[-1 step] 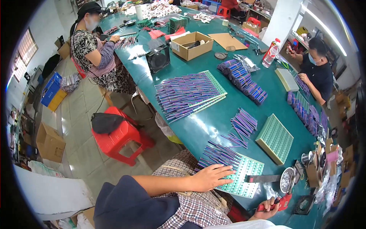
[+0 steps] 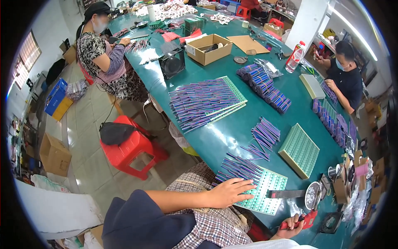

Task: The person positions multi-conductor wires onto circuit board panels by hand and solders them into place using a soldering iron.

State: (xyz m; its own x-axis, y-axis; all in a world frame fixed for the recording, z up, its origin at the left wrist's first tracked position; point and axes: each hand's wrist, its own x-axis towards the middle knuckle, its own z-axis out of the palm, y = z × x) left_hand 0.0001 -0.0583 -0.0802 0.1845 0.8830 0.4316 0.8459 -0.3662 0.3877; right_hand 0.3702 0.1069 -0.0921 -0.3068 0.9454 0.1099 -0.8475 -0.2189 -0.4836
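Hands at work: left hand (image 2: 227, 193) rests flat on a green perforated board (image 2: 265, 191) at the teal counter's (image 2: 224, 133) near edge, half-filled with purple rods (image 2: 242, 168); right hand (image 2: 290, 226) grips a red-handled tool (image 2: 304, 220).

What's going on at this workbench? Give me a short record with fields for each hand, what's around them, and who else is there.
Left hand: left hand lies flat, fingers spread, on a green perforated board partly covered with purple sticks
Right hand: right hand grips a red-handled tool
Surface: long green table
Nearby: stack of green boards, loose purple sticks, cardboard box, red stool
Others: two masked people seated at the table
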